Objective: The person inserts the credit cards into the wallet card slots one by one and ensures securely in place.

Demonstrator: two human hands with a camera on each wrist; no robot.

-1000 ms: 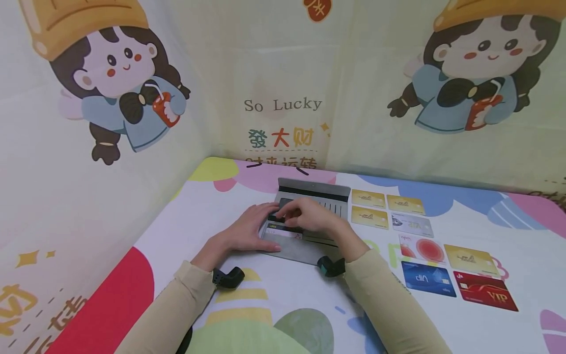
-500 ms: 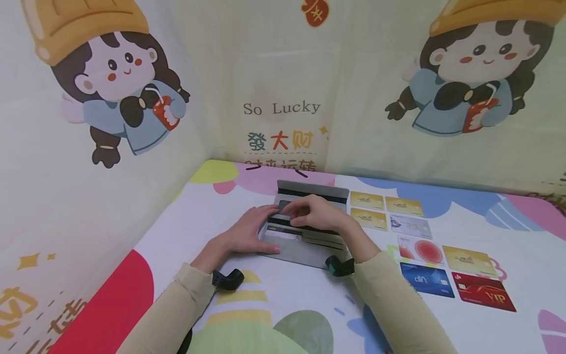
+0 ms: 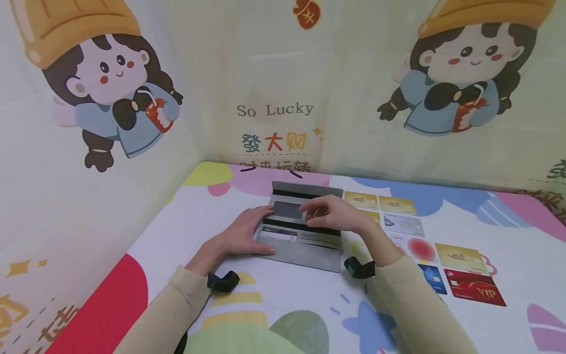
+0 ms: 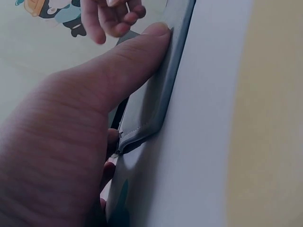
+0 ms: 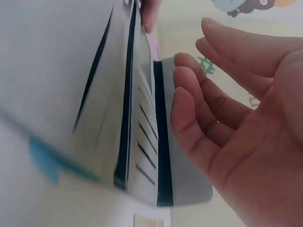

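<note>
Loosely bent right hand (image 3: 338,215) over an unfolded grey wallet (image 3: 305,254)

At the centre of the head view, the wallet lies spread flat on the patterned tabletop (image 3: 199,211). The left hand (image 3: 243,232) rests at its left side, thumb laid on the front panel and fingers reaching up along the left edge; its grip is relaxed, pressing rather than clasping. The right hand hangs above the wallet's right half with its grip released: in the right wrist view the fingers bend softly around bare air.

A card with a dark top strip (image 3: 279,234) sits in the wallet's lower left section, and thin slots (image 3: 319,242) run beside it to the right. Above them, a dark panel (image 3: 287,210) takes up the upper left section, near the left fingertips.

Loose cards lie at the right of the head view. Two gold cards (image 3: 397,205) make the top row; below, a third gold card (image 3: 375,217) is partly covered by the right hand, a silver card (image 3: 403,225) just beside it. Lower down come a white card with a red circle (image 3: 420,249), another gold card (image 3: 460,258), a blue card (image 3: 434,279) partly behind the right sleeve (image 3: 411,300), and a red VIP card (image 3: 475,286) toward the lower right
</note>
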